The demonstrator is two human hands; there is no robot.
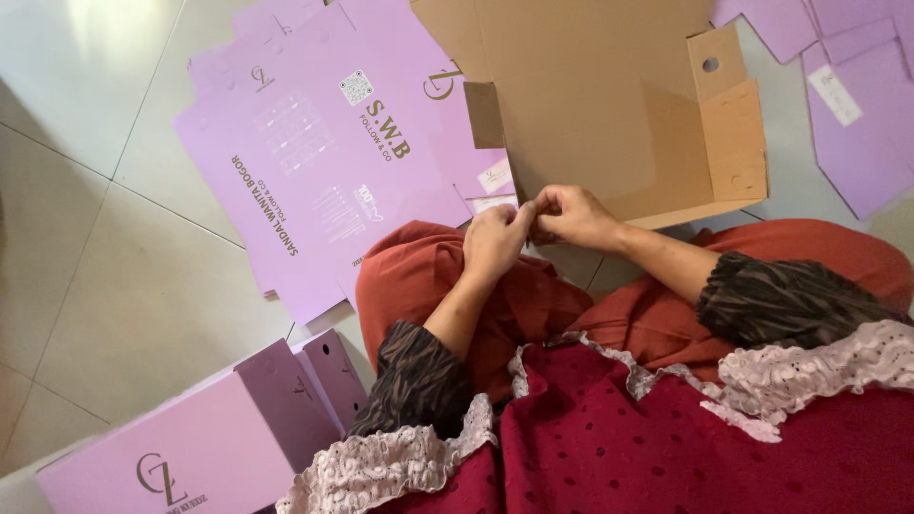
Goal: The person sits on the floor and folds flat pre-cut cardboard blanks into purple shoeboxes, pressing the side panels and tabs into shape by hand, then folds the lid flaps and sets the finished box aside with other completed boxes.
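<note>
A partly folded cardboard box (pixel 609 105), brown inside and lilac outside, lies open on the floor in front of my knees. My left hand (pixel 495 240) and my right hand (pixel 571 215) meet at its near edge, fingers pinched together on the cardboard flap there. Both forearms come up from dark patterned sleeves over my red trousers.
A stack of flat lilac box blanks (pixel 314 152) lies on the pale tiled floor to the left. More lilac blanks (pixel 857 105) lie at the upper right. Finished lilac boxes (pixel 219 428) stand at the lower left beside my leg.
</note>
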